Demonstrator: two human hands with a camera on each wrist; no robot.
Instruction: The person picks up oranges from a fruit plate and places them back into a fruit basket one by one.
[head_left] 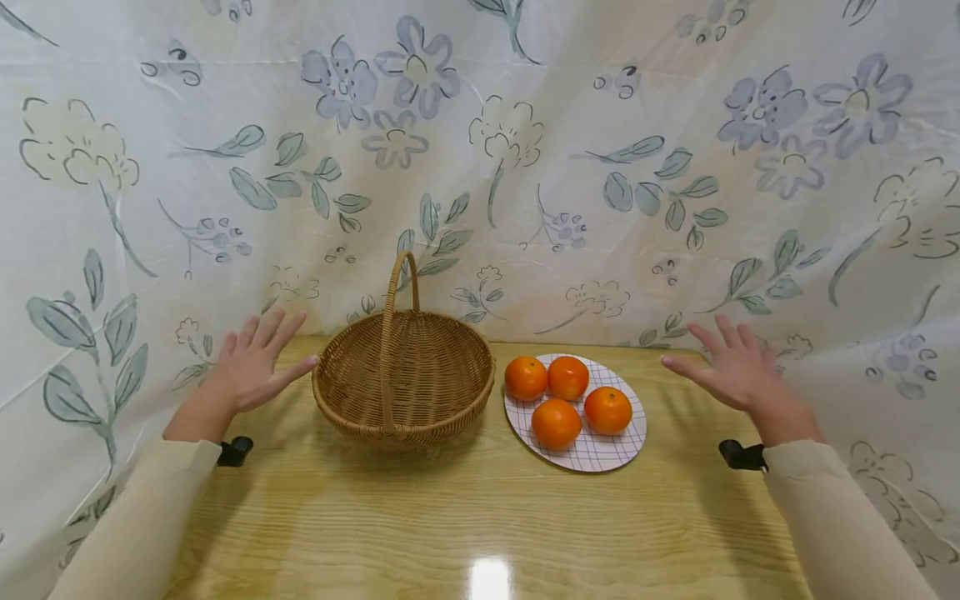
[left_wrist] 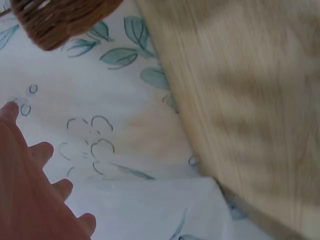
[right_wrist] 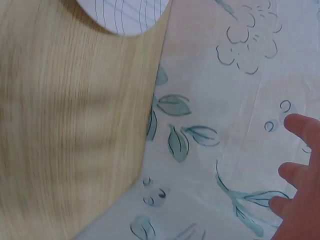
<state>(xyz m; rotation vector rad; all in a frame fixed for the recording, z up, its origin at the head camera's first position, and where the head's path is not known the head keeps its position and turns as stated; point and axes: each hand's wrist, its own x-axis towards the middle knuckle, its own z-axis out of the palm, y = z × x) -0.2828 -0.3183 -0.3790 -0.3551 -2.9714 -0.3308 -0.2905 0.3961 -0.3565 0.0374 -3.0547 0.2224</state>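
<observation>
A brown wicker basket (head_left: 442,425) with a tall arched handle (head_left: 387,350) stands left of centre in the head view, with nothing inside it. To its right lies a white checked plate (head_left: 600,454) bearing several orange fruits, mandarins by their look, one of them a mandarin (head_left: 556,424) at the front. My left hand (head_left: 255,367) is spread beside the basket, its thumb tip overlapping the rim in this view. Off to the right of the plate, my right hand (head_left: 731,367) is held up with fingers extended. Neither hand holds anything.
A light wooden table (head_left: 420,525) carries the basket and plate. Behind it and at both sides hangs a white floral cloth (head_left: 450,183). Black wrist-worn devices (head_left: 236,451) sit under both sleeves. The table's corner (left_wrist: 212,180) shows in the left wrist view.
</observation>
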